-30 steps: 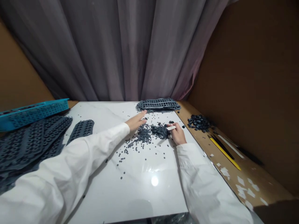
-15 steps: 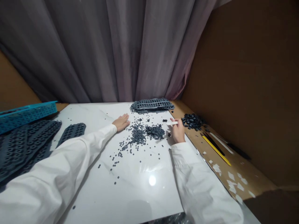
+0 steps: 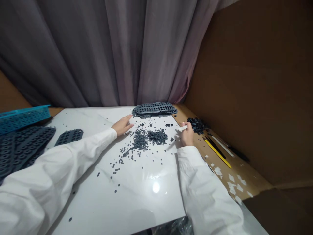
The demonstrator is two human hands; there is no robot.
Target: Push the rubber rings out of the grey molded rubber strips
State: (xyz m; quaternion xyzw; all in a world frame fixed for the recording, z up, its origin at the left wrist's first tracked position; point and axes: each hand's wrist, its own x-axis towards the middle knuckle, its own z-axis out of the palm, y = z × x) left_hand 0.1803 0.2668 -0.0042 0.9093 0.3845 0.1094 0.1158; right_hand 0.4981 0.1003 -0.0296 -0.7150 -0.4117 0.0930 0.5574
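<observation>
My left hand [image 3: 123,125] hovers or rests at the left of the scattered dark discs [image 3: 140,141], fingers spread and nothing in them. My right hand [image 3: 187,134] grips a slim white stick-like tool [image 3: 182,128]; its exact kind I cannot make out. Left of that hand, several small dark pieces [image 3: 169,125] sit in a short row. A denser heap of small dark pieces [image 3: 157,136] lies between my hands, touching the discs. Behind them is a stack of perforated dark grey rubber-like sheets [image 3: 154,109].
Further dark perforated sheets [image 3: 22,147] and a smaller one [image 3: 69,136] lie at left, near a blue basket [image 3: 25,118]. On the right-hand brown board are a pile of black pieces [image 3: 197,125], a yellow tool [image 3: 217,152] and white scraps [image 3: 231,186]. A grey curtain [image 3: 124,52] hangs behind.
My left hand has lifted its fingers and spread them. The row of small pieces has gained one beside my right hand, which has drawn slightly away from it. The whole view has shifted slightly.
</observation>
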